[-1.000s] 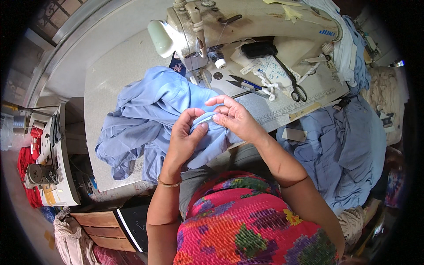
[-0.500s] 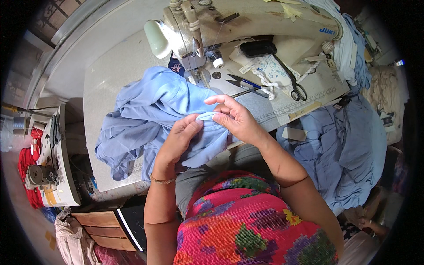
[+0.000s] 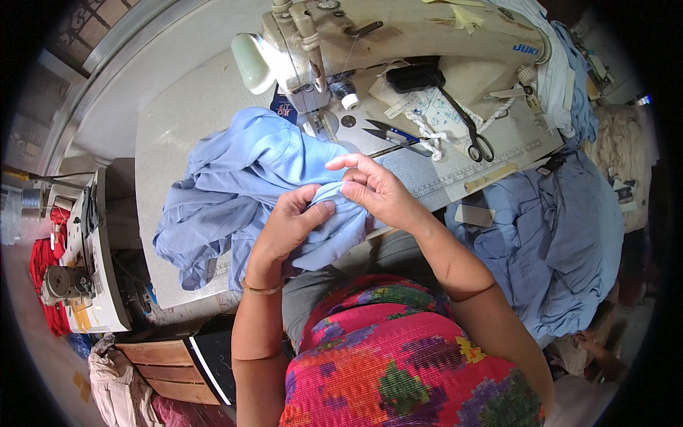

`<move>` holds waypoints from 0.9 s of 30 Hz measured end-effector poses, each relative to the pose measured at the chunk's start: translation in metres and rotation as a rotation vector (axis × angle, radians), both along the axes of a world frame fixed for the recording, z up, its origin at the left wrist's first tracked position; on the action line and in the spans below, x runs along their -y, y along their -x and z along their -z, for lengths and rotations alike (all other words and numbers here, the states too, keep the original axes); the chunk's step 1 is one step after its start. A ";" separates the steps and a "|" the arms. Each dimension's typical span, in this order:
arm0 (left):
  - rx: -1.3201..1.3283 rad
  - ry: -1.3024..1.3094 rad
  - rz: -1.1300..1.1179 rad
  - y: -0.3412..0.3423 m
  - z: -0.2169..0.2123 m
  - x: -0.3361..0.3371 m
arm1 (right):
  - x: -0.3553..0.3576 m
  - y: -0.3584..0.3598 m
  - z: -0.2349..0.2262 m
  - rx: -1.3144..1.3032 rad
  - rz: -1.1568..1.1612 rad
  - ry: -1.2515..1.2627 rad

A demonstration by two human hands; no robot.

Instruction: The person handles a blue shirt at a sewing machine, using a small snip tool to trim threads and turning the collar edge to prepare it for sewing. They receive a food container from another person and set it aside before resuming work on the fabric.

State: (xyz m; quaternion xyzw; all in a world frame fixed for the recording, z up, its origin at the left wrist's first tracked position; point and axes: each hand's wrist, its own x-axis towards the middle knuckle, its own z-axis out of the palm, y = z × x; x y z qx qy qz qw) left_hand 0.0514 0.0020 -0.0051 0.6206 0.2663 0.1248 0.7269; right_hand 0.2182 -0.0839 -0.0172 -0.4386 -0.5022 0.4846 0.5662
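Note:
A light blue garment (image 3: pixel 242 167) lies bunched on the sewing table, its near edge hanging toward my lap. My left hand (image 3: pixel 295 217) pinches a fold of it between thumb and fingers. Close beside it, my right hand (image 3: pixel 373 192) grips the same fold with the thumb pressed against bent fingers, while the index finger stretches out to the left. Beyond the cloth stands a sewing machine (image 3: pixel 405 32), its needle area lit by a lamp (image 3: pixel 252 62). The exact edge or seam between my fingertips is partly hidden.
Thread snips (image 3: pixel 395 134) and black-handled scissors (image 3: pixel 466 117) lie right of the needle, among white cord (image 3: pixel 430 135). A heap of blue cloth (image 3: pixel 541 242) with a pale tag sits at the right. Another machine table (image 3: pixel 99 263) stands at the left.
My left thumb has shifted right and down over the cloth, and the fold between my hands has changed shape. My right hand has barely moved.

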 end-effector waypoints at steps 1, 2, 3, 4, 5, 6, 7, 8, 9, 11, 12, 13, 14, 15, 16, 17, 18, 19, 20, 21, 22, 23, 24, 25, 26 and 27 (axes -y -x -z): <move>0.005 -0.005 -0.002 0.001 0.004 -0.001 | 0.000 0.000 -0.001 0.001 -0.010 0.016; 0.019 0.006 -0.005 0.001 0.007 -0.002 | 0.001 0.000 -0.001 0.004 0.000 0.023; 0.033 0.016 -0.009 0.001 0.008 -0.001 | 0.001 0.000 -0.002 0.006 0.010 0.030; 0.047 0.026 -0.012 0.002 0.009 -0.001 | 0.001 0.000 -0.003 0.009 0.020 0.037; 0.050 0.026 -0.023 0.001 0.009 0.000 | 0.001 -0.001 -0.004 0.041 0.037 0.011; 0.053 0.025 -0.034 0.001 0.009 0.000 | 0.001 -0.002 -0.005 0.073 0.054 -0.014; 0.056 0.025 -0.045 0.000 0.009 0.001 | 0.001 -0.002 -0.006 0.106 0.072 -0.040; 0.053 0.026 -0.047 0.000 0.008 0.002 | 0.002 -0.002 -0.006 0.118 0.049 -0.041; 0.050 0.027 -0.049 0.000 0.006 0.002 | 0.004 -0.001 -0.007 0.130 0.027 -0.042; 0.053 0.016 -0.055 0.000 0.005 0.002 | 0.007 0.000 -0.011 0.185 0.014 -0.030; 0.059 0.004 -0.059 0.000 0.006 0.003 | 0.007 0.000 -0.014 0.227 0.024 -0.016; 0.064 -0.008 -0.063 0.000 0.006 0.003 | 0.008 0.000 -0.015 0.270 0.033 -0.002; 0.058 0.003 -0.058 0.000 0.005 0.003 | 0.008 0.000 -0.014 0.213 0.033 0.010; 0.051 0.013 -0.053 -0.001 0.003 0.003 | 0.007 -0.001 -0.011 0.157 0.033 0.021; 0.045 0.024 -0.049 -0.001 0.002 0.004 | 0.007 -0.002 -0.009 0.100 0.033 0.033; 0.038 0.030 -0.047 -0.001 0.001 0.004 | 0.007 -0.003 -0.008 0.080 0.021 0.049; 0.032 0.036 -0.045 -0.001 0.000 0.004 | 0.006 -0.004 -0.008 0.060 0.008 0.066; 0.025 0.042 -0.043 -0.001 -0.001 0.005 | 0.006 -0.006 -0.007 0.040 -0.005 0.082; 0.028 0.051 -0.041 -0.001 -0.002 0.005 | 0.006 -0.007 -0.007 0.042 -0.013 0.087; 0.030 0.061 -0.039 0.000 -0.004 0.006 | 0.005 -0.007 -0.007 0.043 -0.021 0.092; 0.033 0.071 -0.037 0.000 -0.004 0.006 | 0.005 -0.008 -0.006 0.045 -0.029 0.096; 0.037 0.065 -0.044 -0.001 -0.003 0.007 | 0.005 -0.007 -0.005 0.024 -0.018 0.085; 0.040 0.059 -0.050 -0.001 -0.002 0.007 | 0.004 -0.006 -0.004 0.003 -0.006 0.073; 0.044 0.053 -0.056 -0.001 -0.001 0.007 | 0.004 -0.005 -0.002 -0.018 0.005 0.061; 0.034 0.051 -0.045 -0.001 -0.002 0.007 | 0.004 -0.006 0.000 0.019 -0.010 0.030; 0.024 0.049 -0.033 0.000 -0.004 0.006 | 0.003 -0.007 0.002 0.056 -0.025 -0.001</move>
